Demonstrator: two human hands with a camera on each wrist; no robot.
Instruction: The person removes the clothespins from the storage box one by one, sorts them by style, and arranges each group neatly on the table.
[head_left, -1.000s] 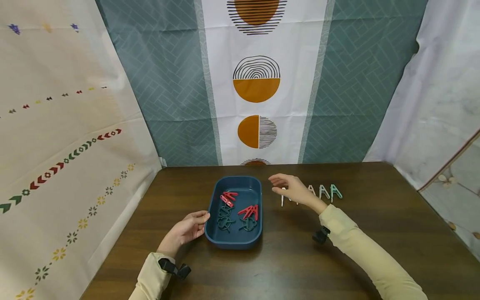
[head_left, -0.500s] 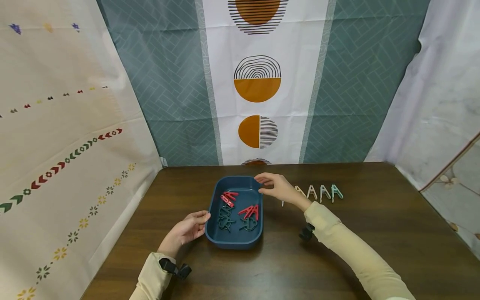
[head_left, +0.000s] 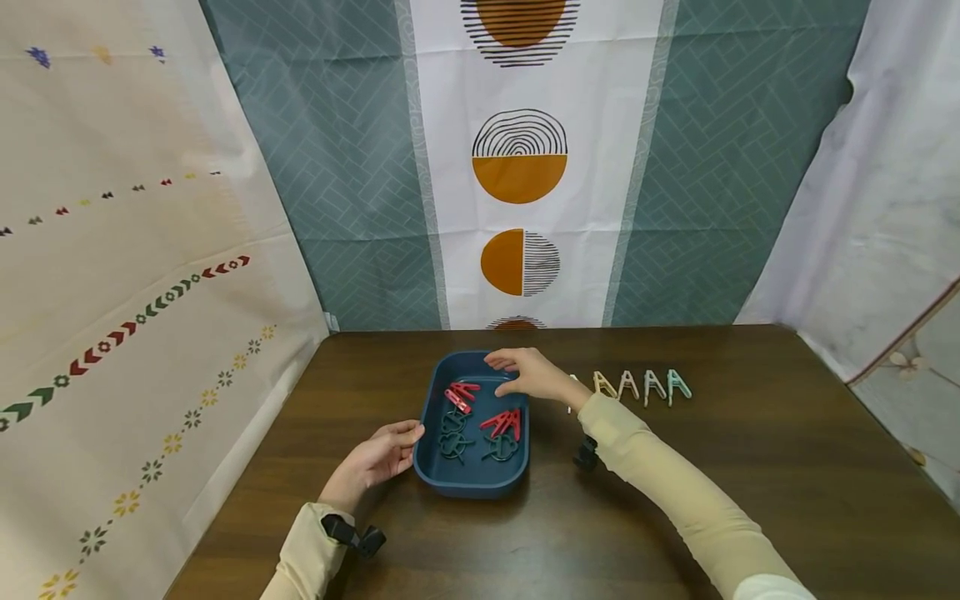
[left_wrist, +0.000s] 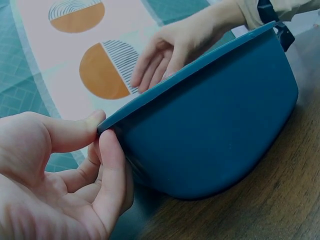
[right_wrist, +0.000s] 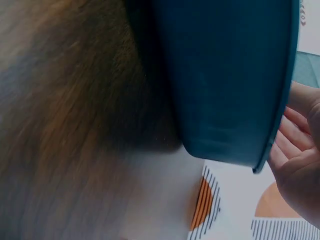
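Note:
A blue tray (head_left: 471, 487) lies on the table, holding red clips (head_left: 504, 423) and dark green ring-shaped clips (head_left: 453, 446). On its left side my left hand (head_left: 372, 460) pinches the rim between thumb and fingers; the left wrist view shows this grip on the tray (left_wrist: 210, 120) closely. My right hand (head_left: 534, 375) hovers over the far right part of the tray, fingers loosely bent and apart, with nothing seen between them. In the right wrist view the tray wall hides part of the right hand (right_wrist: 300, 155).
Right of the tray, several pale clips stand in a row on the brown table (head_left: 637, 492), among them a yellow clip (head_left: 603, 384) and a mint green clip (head_left: 678, 385). A white clip at the row's left is partly behind the right forearm. Patterned cloths hang behind and at the sides.
My right hand has moved left, from beside the row of clips to above the tray, uncovering more of the row. My left hand keeps its hold on the rim.

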